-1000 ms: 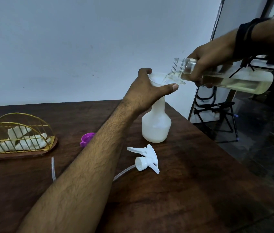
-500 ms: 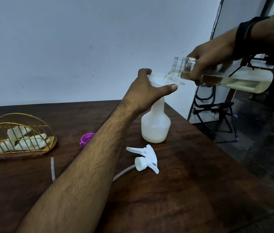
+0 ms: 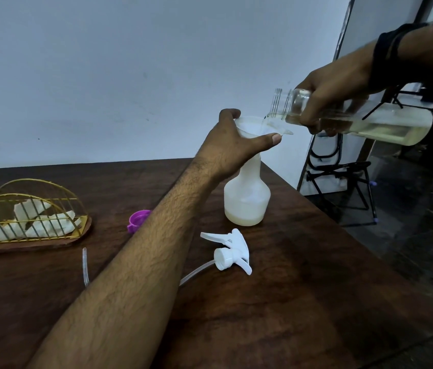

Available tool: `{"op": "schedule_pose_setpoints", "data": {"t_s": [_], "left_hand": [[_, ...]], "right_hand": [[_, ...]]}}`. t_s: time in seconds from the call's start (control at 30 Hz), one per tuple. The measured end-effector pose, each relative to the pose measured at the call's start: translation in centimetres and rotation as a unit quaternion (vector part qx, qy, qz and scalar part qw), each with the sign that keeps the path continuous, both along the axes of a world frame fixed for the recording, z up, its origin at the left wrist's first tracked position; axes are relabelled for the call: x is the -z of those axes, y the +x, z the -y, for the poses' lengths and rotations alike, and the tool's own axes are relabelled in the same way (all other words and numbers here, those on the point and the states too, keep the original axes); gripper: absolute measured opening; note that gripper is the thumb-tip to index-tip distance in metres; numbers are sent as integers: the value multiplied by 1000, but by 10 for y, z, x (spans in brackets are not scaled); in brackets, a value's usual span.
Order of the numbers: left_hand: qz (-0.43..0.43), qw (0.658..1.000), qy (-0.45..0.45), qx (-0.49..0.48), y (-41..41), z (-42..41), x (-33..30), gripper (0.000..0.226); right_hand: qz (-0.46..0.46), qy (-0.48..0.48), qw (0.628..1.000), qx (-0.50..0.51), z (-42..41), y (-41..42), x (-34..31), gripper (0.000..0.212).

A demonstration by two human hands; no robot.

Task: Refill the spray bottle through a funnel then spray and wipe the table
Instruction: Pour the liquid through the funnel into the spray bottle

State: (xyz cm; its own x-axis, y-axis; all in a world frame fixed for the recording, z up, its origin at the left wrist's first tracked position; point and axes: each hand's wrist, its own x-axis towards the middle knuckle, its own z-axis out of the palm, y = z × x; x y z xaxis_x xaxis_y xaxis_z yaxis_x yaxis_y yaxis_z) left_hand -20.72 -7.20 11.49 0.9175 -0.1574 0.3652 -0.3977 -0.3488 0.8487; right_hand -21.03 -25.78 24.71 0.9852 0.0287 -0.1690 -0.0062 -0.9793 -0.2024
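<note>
At far left on the table (image 3: 303,302) I see a wire napkin holder (image 3: 30,217), then a purple cap (image 3: 138,220) and the detached spray head (image 3: 230,253). My left hand (image 3: 232,145) curls its fingers around the funnel (image 3: 256,127) seated in the spray bottle (image 3: 246,198). My right hand (image 3: 335,99) grips a tilted clear bottle (image 3: 385,126), pouring yellowish liquid into the funnel.

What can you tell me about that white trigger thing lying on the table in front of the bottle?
The spray head is white plastic, with a trigger lever, a nozzle and a round screw collar. It is unscrewed from the spray bottle and lies on its side on the dark wooden table, just nearer the camera than the bottle and apart from it. A thin clear dip tube runs from its collar and passes under the forearm. Neither hand touches it.
</note>
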Motion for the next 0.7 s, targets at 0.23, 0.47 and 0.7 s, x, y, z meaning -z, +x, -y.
{"op": "schedule_pose_setpoints", "data": {"t_s": [0.23, 0.47, 0.7], "left_hand": [[-1, 1000, -1, 0, 0, 0, 0, 100], [-2, 1000, 0, 0, 0, -1, 0, 100], [-3, 1000, 0, 3, 0, -1, 0, 100]], "right_hand": [[-3, -11, 1000, -3, 1, 0, -2, 27], [-3, -12, 1000, -8, -1, 2, -3, 25], [-7, -11, 1000, -4, -2, 4, -4, 31]]}}
